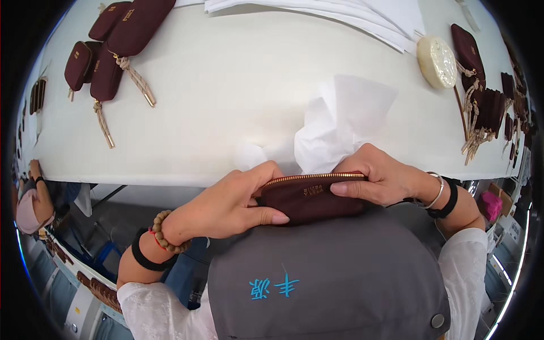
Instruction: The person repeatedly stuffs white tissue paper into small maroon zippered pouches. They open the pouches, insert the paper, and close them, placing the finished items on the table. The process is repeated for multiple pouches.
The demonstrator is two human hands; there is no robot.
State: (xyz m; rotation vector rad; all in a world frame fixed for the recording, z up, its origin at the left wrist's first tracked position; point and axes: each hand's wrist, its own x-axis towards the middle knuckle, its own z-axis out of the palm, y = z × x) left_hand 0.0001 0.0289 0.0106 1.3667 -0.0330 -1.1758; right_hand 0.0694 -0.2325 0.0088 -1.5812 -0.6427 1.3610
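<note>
Burgundy zip pouch (309, 203) held up in both hands at the near edge of the white table (226, 85), right in front of the grey apron (328, 272). Left hand (235, 198) grips the pouch's left end, thumb on the front near the bottom, other fingers up at the top corner and partly hidden. Right hand (379, 178) grips the right end, thumb flat on the front beside the gold lettering, remaining fingers behind, mostly out of sight. Gold-toothed zip (317, 177) runs along the top edge; can't tell if fully closed. Crumpled white paper (340, 122) sits on the table just beyond the pouch. Far left of table: cluster of burgundy pouches (139, 25), some overlapping, beige cords (135, 79) with gold tips hanging off. Far right: round cream-coloured item (436, 62), kind unclear, next to another burgundy pouch (467, 51) and more corded pieces (490, 110). White sheets (317, 11) lie along the far side. Wooden bead bracelet (160, 229) on left wrist, metal bangle (436, 191) on right. Another person (35, 207) at far left edge, small and distorted.
</note>
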